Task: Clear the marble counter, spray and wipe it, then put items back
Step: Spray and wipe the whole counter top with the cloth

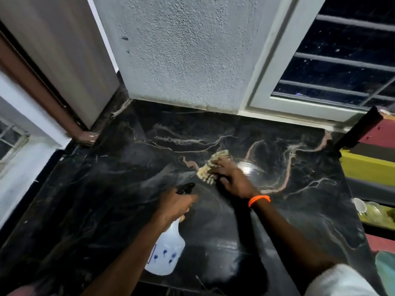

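Observation:
The black marble counter (106, 199) with pale pink veins fills the middle of the head view and holds nothing but my hands. My left hand (175, 206) grips a translucent white spray bottle (166, 253) by its neck, its black nozzle (185, 188) pointing up and to the right over the counter. My right hand (233, 178), with an orange band at the wrist, presses a yellowish cloth (211, 167) flat on the marble near the centre. A bright light glare sits just right of that hand.
A textured grey wall (188, 50) rises behind the counter. A barred window (342, 60) is at the back right and a brown door frame (42, 92) at the left. Red and yellow shelves (372, 159) with jars (372, 212) stand off the right edge.

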